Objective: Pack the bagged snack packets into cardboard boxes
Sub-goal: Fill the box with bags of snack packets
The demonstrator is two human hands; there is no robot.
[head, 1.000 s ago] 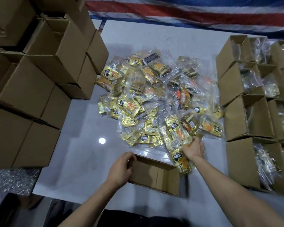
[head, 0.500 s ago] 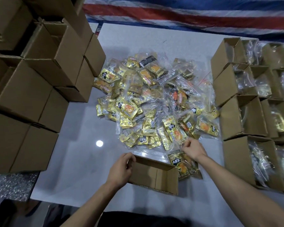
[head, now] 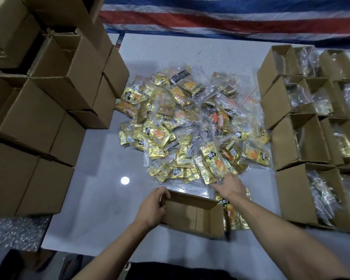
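Note:
A small open cardboard box (head: 192,217) lies on the white table (head: 97,203) in front of me, with nothing visible inside. My left hand (head: 152,209) grips its left end, fingers curled over the rim. My right hand (head: 230,187) reaches over the box's far right corner, fingers stretched onto the near edge of the pile of clear bags of gold snack packets (head: 182,126). One bagged packet set (head: 233,217) lies against the box's right side, partly under my right wrist.
Open boxes holding bagged packets (head: 291,190) stand in rows along the right side. A tall stack of cardboard boxes (head: 34,122) fills the left. A red, white and blue striped tarp (head: 230,19) lies beyond the table's far edge.
My right hand let go of the bag it had drawn beside the box and moved forward to the pile's near edge. My left hand stayed on the box.

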